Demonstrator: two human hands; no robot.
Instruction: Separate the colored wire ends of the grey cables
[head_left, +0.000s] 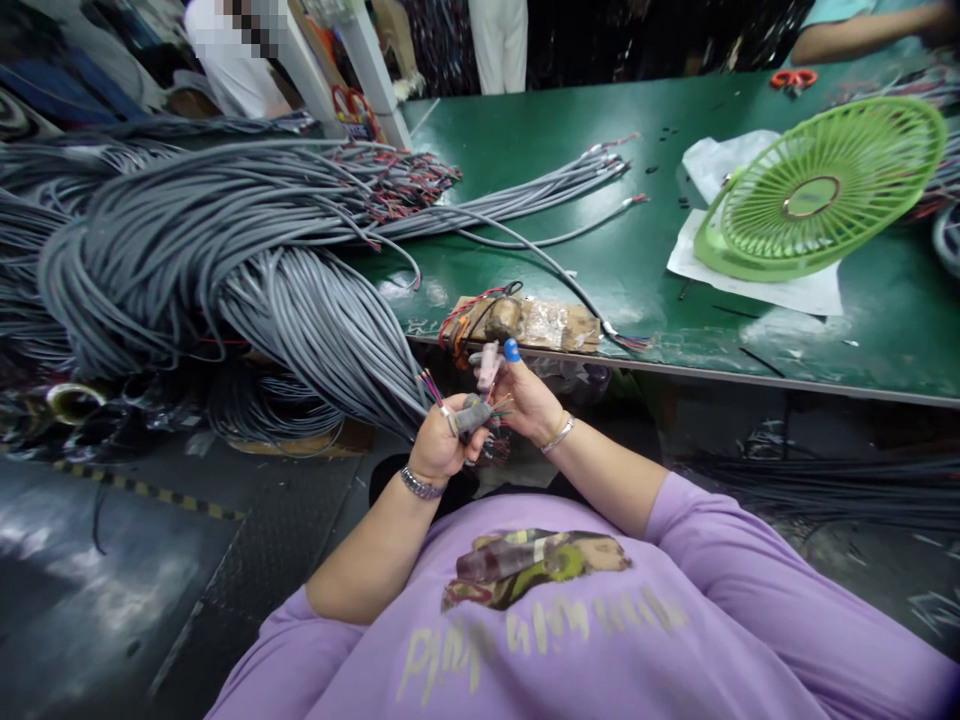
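Note:
My left hand (441, 440) is closed round a grey cable (472, 416), whose stripped end fans out into thin coloured wires (501, 404). More coloured wire ends stick out above the left thumb. My right hand (534, 402) is right beside it, fingers curled in at those thin wires. A blue cover caps one right fingertip, and a pale wrap covers another finger. What lies between the right fingertips is partly hidden. Just beyond my hands, a wooden block with tape (551, 322) rests on the bench edge, red and black wires looped at its left end.
A big pile of grey cables (165, 230) covers the left of the green bench (660, 330) and hangs over its edge. Several cables stretch across the middle. A green fan (817, 195) and orange-handled scissors (793, 80) are at the right. Other people stand behind the bench.

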